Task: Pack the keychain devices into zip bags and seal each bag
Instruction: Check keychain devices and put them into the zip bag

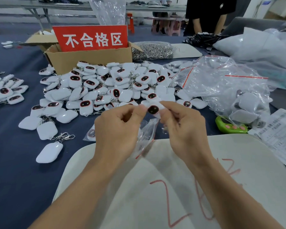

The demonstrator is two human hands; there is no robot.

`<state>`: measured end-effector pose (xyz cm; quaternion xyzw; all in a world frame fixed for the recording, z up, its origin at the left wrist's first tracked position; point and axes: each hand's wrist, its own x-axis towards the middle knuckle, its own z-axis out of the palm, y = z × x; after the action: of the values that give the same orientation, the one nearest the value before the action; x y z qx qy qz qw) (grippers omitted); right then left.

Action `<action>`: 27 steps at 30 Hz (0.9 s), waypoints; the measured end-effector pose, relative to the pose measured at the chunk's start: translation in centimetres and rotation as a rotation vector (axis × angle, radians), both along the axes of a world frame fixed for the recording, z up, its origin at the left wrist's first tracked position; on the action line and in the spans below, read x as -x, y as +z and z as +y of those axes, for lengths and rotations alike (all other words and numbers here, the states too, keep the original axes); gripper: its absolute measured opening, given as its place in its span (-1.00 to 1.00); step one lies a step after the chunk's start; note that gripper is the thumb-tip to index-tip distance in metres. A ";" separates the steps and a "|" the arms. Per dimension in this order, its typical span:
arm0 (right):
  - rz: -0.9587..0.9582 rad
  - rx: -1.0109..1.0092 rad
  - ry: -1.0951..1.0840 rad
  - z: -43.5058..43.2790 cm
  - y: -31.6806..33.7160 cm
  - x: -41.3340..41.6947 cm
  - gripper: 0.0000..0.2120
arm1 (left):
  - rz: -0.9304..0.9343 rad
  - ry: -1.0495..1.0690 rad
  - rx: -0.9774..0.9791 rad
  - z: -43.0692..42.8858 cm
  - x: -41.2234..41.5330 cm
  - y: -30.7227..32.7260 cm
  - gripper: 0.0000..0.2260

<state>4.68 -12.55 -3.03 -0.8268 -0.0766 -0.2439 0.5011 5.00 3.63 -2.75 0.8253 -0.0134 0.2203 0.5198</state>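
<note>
A white keychain device (153,109) with a dark oval face is held up between both hands above the table's near middle. My left hand (117,131) pinches its left edge with thumb and forefinger. My right hand (183,128) pinches its right side, fingers curled. A clear zip bag (147,136) with a red strip hangs below the device between the hands; which hand holds it is unclear. A large pile of loose white devices (106,86) covers the dark blue table behind.
A cardboard box (89,58) with a red sign stands behind the pile. A bag of metal clasps (153,51) lies to its right. Clear bags of packed devices (229,90), a green gadget (229,126) and papers (277,134) sit right. A white board (172,179) lies under my arms.
</note>
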 end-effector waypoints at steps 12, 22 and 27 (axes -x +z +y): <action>0.166 -0.257 -0.096 -0.9 -0.4 -0.6 -0.90 | 0.097 -0.018 -0.458 0.9 0.3 0.5 -0.50; 0.269 -0.307 0.107 0.8 0.1 0.4 -0.89 | -0.125 -0.095 -0.343 -0.7 1.4 0.5 -0.46; 0.502 -0.446 0.476 0.7 0.6 1.0 -0.67 | -0.213 -0.073 -0.406 -0.5 1.2 0.6 -0.47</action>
<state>3.71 -11.81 -2.47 -0.6908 -0.0861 0.0775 0.7137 3.84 3.17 -2.13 0.8839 -0.1423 0.2801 0.3464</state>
